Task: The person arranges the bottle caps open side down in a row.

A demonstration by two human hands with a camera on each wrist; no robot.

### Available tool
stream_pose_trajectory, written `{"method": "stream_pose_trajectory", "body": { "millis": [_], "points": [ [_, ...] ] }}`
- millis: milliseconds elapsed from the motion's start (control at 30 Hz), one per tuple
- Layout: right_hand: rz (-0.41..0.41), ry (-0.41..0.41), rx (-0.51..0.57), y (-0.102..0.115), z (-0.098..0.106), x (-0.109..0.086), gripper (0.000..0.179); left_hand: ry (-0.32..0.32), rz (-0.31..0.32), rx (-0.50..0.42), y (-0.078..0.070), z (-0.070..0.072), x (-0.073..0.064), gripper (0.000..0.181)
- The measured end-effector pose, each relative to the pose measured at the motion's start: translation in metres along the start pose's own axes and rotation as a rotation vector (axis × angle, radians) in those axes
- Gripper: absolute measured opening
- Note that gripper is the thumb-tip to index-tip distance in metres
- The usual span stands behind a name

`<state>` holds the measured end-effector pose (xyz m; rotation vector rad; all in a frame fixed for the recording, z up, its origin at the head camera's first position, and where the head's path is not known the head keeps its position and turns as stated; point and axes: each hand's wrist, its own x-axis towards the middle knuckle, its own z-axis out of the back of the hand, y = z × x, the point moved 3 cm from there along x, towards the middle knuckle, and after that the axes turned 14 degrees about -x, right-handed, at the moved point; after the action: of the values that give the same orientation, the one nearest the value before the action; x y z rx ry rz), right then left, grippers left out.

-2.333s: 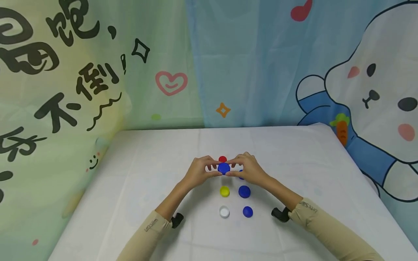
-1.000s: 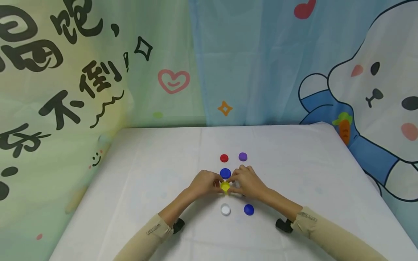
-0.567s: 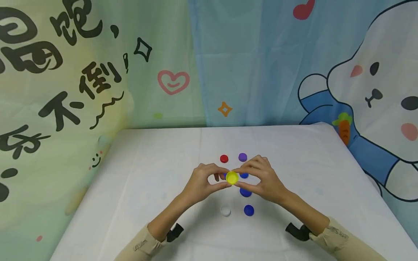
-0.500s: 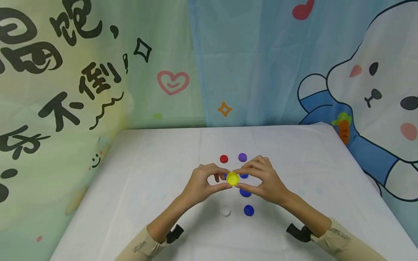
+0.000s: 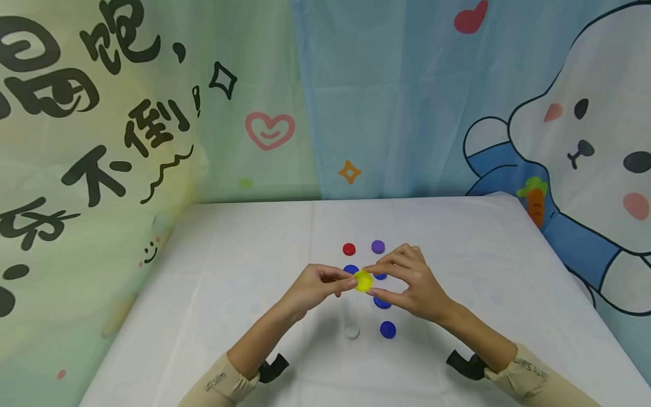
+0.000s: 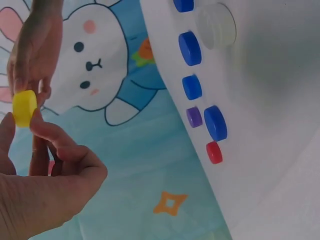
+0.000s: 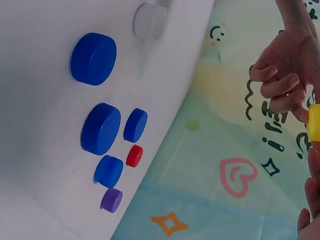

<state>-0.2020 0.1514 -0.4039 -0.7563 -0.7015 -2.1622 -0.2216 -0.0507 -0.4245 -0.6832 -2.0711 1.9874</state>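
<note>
A yellow bottle cap (image 5: pixel 363 281) is held above the table between both hands. My left hand (image 5: pixel 316 289) pinches its left edge between thumb and index finger. On the opposite side, my right hand (image 5: pixel 414 284) pinches it with thumb and fingers, the other fingers raised. The left wrist view shows the yellow cap (image 6: pixel 24 108) side-on between the fingertips; in the right wrist view the yellow cap (image 7: pixel 314 122) is cut by the frame edge. Behind the hands, a blue cap (image 5: pixel 351 269) and another blue cap (image 5: pixel 382 302) are partly covered.
On the white-clothed table (image 5: pixel 244 243) lie a red cap (image 5: pixel 348 249), a purple cap (image 5: pixel 378 246), a white cap (image 5: pixel 351 331) nearest the person, and a blue cap (image 5: pixel 388 329) to its right. A printed curtain (image 5: pixel 386 113) hangs behind.
The blue cap held at first now lies on the table. Both hands lifted the yellow cap from its spot and brought it up and right. Lately, the left fingers shifted their grip on its edge.
</note>
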Motion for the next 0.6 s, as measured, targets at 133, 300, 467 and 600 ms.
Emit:
{"method": "stream_pose_trajectory", "body": {
  "millis": [133,300,467,600],
  "points": [
    [-0.016,0.011,0.0,-0.001,-0.002,-0.001,0.036,-0.013,-0.01,0.01,-0.001,-0.001,0.0,0.028],
    [-0.161,0.088,0.0,-0.005,-0.004,-0.003,0.035,-0.039,-0.193,0.122,-0.007,-0.001,0.0,0.023],
    [-0.41,0.237,0.131,-0.008,-0.006,-0.005,0.018,-0.075,-0.567,0.309,-0.017,-0.002,-0.005,0.019],
    [-0.531,0.33,0.262,-0.008,-0.007,-0.005,0.017,-0.061,-0.731,0.394,-0.023,-0.005,-0.008,0.021]
  ]
}}
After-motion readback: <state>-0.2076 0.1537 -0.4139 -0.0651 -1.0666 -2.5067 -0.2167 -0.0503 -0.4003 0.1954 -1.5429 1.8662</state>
